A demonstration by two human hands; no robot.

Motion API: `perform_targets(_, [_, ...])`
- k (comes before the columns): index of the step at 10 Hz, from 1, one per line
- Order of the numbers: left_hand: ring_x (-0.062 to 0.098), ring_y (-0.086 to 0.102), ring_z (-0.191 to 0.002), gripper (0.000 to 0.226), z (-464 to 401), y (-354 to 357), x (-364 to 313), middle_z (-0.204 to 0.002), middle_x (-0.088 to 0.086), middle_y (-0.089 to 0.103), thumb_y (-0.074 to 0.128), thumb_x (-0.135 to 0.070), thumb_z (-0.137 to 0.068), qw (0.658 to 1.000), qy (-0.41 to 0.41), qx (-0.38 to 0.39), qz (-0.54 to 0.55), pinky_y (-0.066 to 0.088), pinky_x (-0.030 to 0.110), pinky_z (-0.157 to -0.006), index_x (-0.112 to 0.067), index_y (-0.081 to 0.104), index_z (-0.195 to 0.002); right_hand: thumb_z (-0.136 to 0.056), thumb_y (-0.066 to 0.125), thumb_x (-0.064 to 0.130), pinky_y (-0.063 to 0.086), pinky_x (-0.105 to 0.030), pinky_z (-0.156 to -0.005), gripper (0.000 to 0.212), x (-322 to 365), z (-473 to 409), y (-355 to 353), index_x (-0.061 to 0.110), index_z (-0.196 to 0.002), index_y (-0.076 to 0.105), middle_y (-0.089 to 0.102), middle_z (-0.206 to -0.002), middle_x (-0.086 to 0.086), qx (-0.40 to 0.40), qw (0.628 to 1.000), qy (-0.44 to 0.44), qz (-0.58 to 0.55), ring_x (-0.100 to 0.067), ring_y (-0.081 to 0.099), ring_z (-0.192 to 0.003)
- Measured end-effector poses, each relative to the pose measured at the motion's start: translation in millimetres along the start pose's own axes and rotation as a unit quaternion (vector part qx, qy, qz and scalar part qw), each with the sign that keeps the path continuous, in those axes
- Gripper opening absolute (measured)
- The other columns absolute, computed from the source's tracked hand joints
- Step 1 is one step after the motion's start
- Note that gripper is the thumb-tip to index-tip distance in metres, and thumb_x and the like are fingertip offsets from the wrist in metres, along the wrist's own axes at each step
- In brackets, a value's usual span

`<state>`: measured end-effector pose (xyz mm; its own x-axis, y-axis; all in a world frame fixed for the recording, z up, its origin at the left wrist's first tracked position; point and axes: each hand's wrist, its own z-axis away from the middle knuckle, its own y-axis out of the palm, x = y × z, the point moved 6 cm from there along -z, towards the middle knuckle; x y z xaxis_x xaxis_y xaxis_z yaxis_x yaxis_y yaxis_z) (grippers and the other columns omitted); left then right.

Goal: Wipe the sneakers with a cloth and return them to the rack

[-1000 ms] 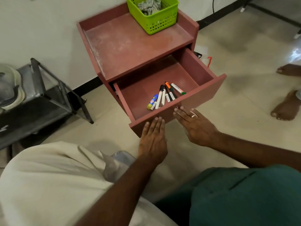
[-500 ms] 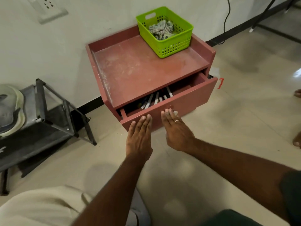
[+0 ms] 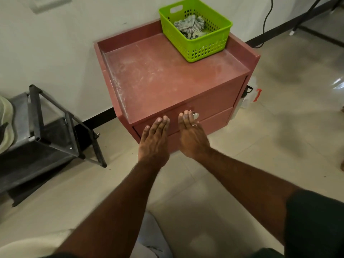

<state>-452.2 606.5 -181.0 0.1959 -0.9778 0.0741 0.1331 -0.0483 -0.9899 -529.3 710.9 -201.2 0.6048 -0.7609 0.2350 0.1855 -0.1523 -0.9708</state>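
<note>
A crumpled grey patterned cloth [image 3: 189, 27] lies in a green plastic basket [image 3: 204, 47] on top of a reddish-brown cabinet [image 3: 167, 79]. My left hand [image 3: 153, 142] and my right hand [image 3: 192, 135] lie flat, fingers straight, against the front of the cabinet's top drawer [image 3: 214, 107], which sits flush and closed. A black metal shoe rack [image 3: 55, 131] stands at the left. A pale sneaker [image 3: 4, 125] is partly visible on it at the frame's left edge.
The cabinet stands against a white wall with a black skirting. A black cable [image 3: 266, 21] hangs down the wall at the right. A white bag with a red handle [image 3: 251, 95] sits behind the cabinet's right side. Tiled floor spreads to the right.
Both hands pushed the open drawer with the markers inward until it closed. The view shifted closer and up toward the cabinet.
</note>
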Motion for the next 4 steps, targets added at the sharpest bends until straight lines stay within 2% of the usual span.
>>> perform_targets(1, [0.015,-0.024,-0.151,0.092,1.2,2.5,-0.3,-0.163,-0.002,-0.030,0.043,-0.016,-0.092,1.000,0.012,0.001,-0.004,-0.005,0.042,-0.125,-0.018,-0.023,-0.156,-0.087,0.051,0.015,0.029,-0.051,-0.114,0.085,-4.9,1.0,-1.3,0.003,-0.156,0.005,0.006,-0.165,-0.017,-0.012,1.000,-0.016,-0.003,-0.031,0.004,-0.153])
perform_targets(3, [0.019,-0.013,-0.154,0.087,12.9,-8.7,7.2,-0.168,0.003,-0.016,0.045,-0.016,-0.093,0.998,0.064,0.020,0.002,0.001,0.043,-0.126,-0.015,-0.012,-0.159,-0.085,0.053,0.013,0.032,-0.053,-0.114,0.089,-12.9,6.1,-2.0,0.008,-0.157,0.001,0.002,-0.166,-0.012,0.024,0.999,-0.017,-0.023,-0.025,0.001,-0.153])
perform_targets(4, [0.018,-0.004,-0.155,0.082,34.5,-27.0,22.5,-0.169,0.002,-0.007,0.048,-0.020,-0.098,0.995,0.080,0.047,0.031,0.003,0.039,-0.125,-0.017,-0.005,-0.160,-0.084,0.052,0.012,0.041,-0.050,-0.107,0.074,-7.4,8.0,-24.3,0.010,-0.153,0.026,0.030,-0.159,-0.010,0.031,0.999,0.000,-0.018,-0.029,0.028,-0.147])
